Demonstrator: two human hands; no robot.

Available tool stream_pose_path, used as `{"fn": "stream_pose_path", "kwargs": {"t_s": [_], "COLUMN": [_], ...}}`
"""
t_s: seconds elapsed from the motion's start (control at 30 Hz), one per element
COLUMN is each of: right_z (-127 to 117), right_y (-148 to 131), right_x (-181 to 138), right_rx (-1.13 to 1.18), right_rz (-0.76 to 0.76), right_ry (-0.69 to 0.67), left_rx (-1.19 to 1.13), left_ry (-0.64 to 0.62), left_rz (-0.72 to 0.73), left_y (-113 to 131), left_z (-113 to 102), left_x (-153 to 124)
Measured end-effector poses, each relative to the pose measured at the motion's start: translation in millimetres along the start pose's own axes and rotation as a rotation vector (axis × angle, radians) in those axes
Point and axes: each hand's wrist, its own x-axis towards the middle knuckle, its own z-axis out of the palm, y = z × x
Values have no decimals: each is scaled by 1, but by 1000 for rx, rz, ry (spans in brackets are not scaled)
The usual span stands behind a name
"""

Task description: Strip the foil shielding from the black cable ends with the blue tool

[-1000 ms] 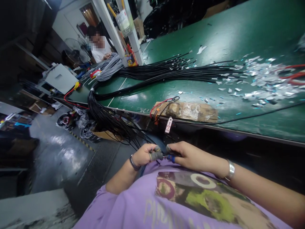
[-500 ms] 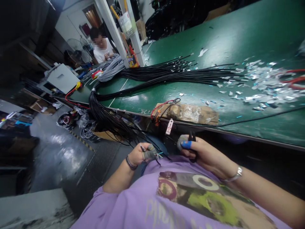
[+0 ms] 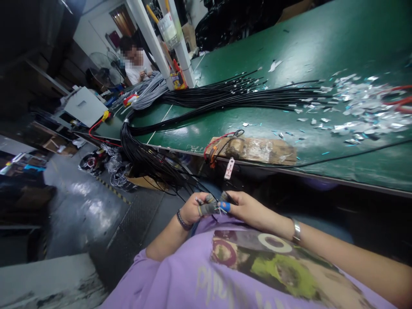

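Note:
My left hand, in grey finger covers, is closed on a black cable. Thin light-coloured wires fan out from the cable's end at the fingertips. My right hand meets them with a pinch, a blue wrap around its thumb. A black two-pronged hand tool is mostly hidden in the right hand; only a dark part shows. Both hands are in front of the purple shirt, below the table edge. Beside the left hand, a bundle of black cables hangs down from the table.
On the green table lie more black cables, and a wooden block sits at its edge. Foil and plastic scraps cover the right side. Across the table, a person sits near grey cables.
My right hand has moved left and down to the wires at my left fingertips. The black tool it carries has turned and is now mostly hidden. My left hand has barely moved.

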Motion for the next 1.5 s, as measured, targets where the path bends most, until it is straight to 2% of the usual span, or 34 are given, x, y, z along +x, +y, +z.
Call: {"fn": "stream_pose_path", "kwargs": {"t_s": [0.1, 0.2, 0.37, 0.5, 0.57, 0.63, 0.77, 0.83, 0.97, 1.03, 1.33, 1.5], "right_z": [-7, -14, -15, -16, -16, -16, -21, -26, -34, -31, -12, -13], "right_y": [-2, -2, 1, -7, -14, -19, -15, -8, 2, 3, -12, -19], "right_x": [-5, -11, -15, -16, -18, -19, -17, -17, -17, -16, -4, -1], "right_rx": [-135, -351, -814, -1063, -1100, -1017, -489, -231, 28, 76, 74, 35], "right_rz": [-215, -416, -592, -693, -644, -533, -257, -129, 11, 63, 104, 186], "right_ry": [99, 84, 36, -23, -89, -164, -275, -232, 33, 66, -88, -275], "left_rx": [-35, -38, -35, -5, 61, 123, 166, 123, -14, -40, -22, 38], "left_ry": [21, 27, 27, -4, -35, -95, -210, -144, 129, 166, 73, -15], "left_rz": [7, -4, -71, -113, -130, -150, -179, -161, -83, -50, 3, -44], "left_y": [-3, -4, -1, 5, 9, 12, 14, 12, 5, 1, 6, 11], "left_z": [1, 0, 1, 2, 2, 2, -6, -12, -20, -18, 1, 2], "left_x": [2, 3, 1, 0, -1, -1, -4, -7, -14, -15, -7, -4]}}
